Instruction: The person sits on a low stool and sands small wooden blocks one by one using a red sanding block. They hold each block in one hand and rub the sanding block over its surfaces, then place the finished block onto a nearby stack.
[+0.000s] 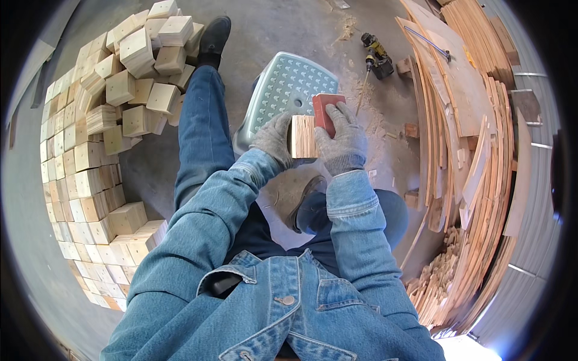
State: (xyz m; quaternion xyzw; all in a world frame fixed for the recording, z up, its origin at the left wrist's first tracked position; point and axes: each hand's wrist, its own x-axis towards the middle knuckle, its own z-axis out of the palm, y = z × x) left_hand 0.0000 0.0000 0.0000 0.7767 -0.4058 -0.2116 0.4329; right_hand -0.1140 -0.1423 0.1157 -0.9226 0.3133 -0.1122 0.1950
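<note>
In grey knitted gloves, both hands meet in front of me over the near edge of a pale green plastic stool [283, 90]. My left hand [274, 141] grips a layered plywood block [304, 137] from its left side. My right hand [343, 135] is closed round a red sanding block [326, 108], its fingers over the right side. The sanding block lies against the upper right of the plywood block. Whether the plywood block rests on the stool or is held just above it, I cannot tell.
Wooden blocks [129, 114] are heaped and stacked at the left, by my outstretched leg. A yellow and black cordless drill [376, 57] with a long bit lies on the floor beyond the stool, near sawdust. Plywood sheets and strips [445, 78] pile up at the right.
</note>
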